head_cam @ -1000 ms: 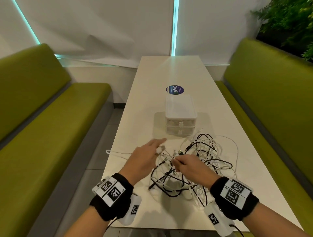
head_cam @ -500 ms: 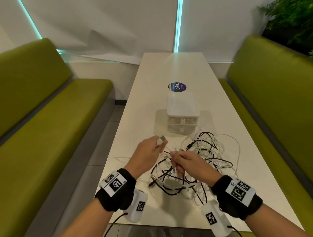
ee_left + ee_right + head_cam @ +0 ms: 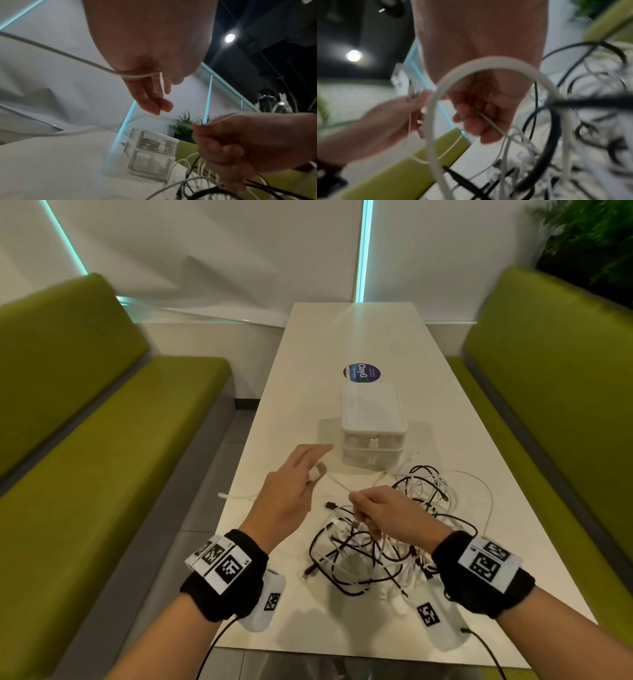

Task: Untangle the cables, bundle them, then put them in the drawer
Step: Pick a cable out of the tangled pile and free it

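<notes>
A tangle of black and white cables (image 3: 394, 542) lies on the white table (image 3: 342, 337) in front of me. My left hand (image 3: 313, 470) is raised over the table and pinches the plug (image 3: 319, 469) of a white cable (image 3: 337, 482) between thumb and fingers. That cable runs taut to my right hand (image 3: 363, 505), which grips it in a fist just above the tangle. In the left wrist view the cable (image 3: 133, 76) crosses my left palm. A small clear two-drawer box (image 3: 373, 426) stands behind the tangle, both drawers closed.
A round blue sticker (image 3: 362, 372) lies on the table beyond the box. Green benches (image 3: 113, 457) run along both sides, with a plant (image 3: 596, 244) at the far right. A loose white cable end (image 3: 236, 495) trails toward the table's left edge.
My left hand has taken the white plug and lifted it up and away from my right hand, drawing the cable out of the tangle. My right hand stays on the cable.
</notes>
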`<state>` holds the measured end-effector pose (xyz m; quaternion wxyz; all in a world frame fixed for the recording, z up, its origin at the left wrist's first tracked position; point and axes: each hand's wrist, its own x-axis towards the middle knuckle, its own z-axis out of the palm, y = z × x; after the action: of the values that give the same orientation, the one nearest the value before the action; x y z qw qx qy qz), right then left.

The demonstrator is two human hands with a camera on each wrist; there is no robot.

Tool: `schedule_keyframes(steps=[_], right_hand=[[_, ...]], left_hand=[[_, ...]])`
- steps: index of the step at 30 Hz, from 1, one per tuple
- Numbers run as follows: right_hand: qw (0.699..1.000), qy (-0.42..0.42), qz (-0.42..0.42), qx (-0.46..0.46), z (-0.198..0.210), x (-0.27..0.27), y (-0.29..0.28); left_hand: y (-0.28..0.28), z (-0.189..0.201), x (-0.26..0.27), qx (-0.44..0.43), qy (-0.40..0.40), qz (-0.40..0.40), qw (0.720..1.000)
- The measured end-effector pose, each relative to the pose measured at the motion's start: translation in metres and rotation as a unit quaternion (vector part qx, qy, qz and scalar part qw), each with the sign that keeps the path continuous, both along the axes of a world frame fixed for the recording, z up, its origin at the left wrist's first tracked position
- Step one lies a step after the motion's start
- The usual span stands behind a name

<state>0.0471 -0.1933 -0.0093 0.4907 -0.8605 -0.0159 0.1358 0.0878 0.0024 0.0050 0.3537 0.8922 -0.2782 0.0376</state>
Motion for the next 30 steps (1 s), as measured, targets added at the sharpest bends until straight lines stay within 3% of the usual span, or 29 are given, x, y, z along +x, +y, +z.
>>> schedule_keyframes(steps=[2, 4, 6, 15, 21, 26, 30], right_hand=[[0.997, 0.000, 0.038, -0.060, 0.002, 0.005, 0.002], [0.998, -0.005, 0.049, -0.042, 0.002, 0.008, 0.001], [0.998, -0.016, 0.050, -0.027, -0.001, 0.008, -0.003], [0.987, -0.047, 0.108, -0.107, -0.026, -0.006, -0.008], [0.976, -0.113, 0.118, -0.143, -0.038, -0.011, -0.014], [0.970, -0.121, 0.099, -0.187, -0.036, -0.011, -0.014], [0.964, -0.122, 0.090, -0.220, -0.035, -0.010, -0.013]], left_hand=[[-0.010, 0.003, -0.006, 0.042, 0.010, -0.047, 0.998], [-0.021, -0.002, -0.007, 0.144, 0.023, -0.080, 0.986], [-0.026, -0.010, -0.006, 0.184, 0.023, -0.087, 0.979], [-0.019, -0.022, -0.004, 0.143, 0.045, -0.035, 0.988], [0.006, -0.013, 0.004, 0.050, 0.075, -0.009, 0.996], [0.021, -0.001, 0.005, -0.070, 0.093, 0.022, 0.993], [0.019, -0.010, 0.011, 0.042, 0.066, 0.064, 0.995]])
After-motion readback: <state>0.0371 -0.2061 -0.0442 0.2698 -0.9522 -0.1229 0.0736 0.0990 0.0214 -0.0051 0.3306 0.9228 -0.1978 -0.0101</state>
